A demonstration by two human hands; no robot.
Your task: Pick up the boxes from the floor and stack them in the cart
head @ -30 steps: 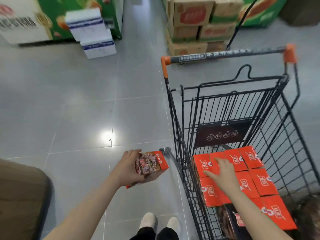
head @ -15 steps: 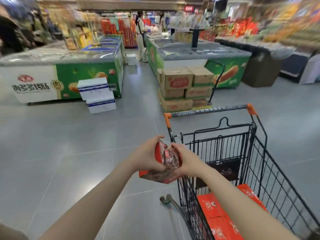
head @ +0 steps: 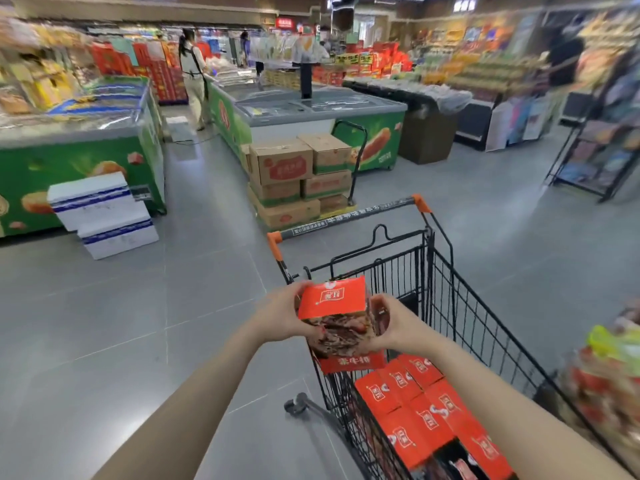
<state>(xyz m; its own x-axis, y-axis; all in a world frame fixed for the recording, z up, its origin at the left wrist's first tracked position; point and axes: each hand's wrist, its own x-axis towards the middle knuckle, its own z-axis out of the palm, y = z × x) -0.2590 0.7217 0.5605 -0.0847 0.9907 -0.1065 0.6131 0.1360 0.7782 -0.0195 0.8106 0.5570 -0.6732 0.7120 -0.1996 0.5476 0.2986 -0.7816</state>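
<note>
Both hands hold one red box (head: 337,317) with a food picture on its front, above the near left rim of the black wire cart (head: 446,306). My left hand (head: 282,315) grips the box's left side and my right hand (head: 388,327) grips its right side. Inside the cart lie several red boxes (head: 420,407) packed flat in rows. The cart's handle (head: 346,216) with orange ends points away from me.
Stacked brown cartons (head: 294,174) on a trolley stand just beyond the cart. Two white foam boxes (head: 104,216) sit on the floor at the left by a green freezer (head: 79,147). A person (head: 194,74) stands far down the aisle. Shelves of packets (head: 609,368) are close on the right.
My right hand left the boxes in the cart and joined the left on the held box. The box has turned red side up and moved over the cart's rim. My view lifted.
</note>
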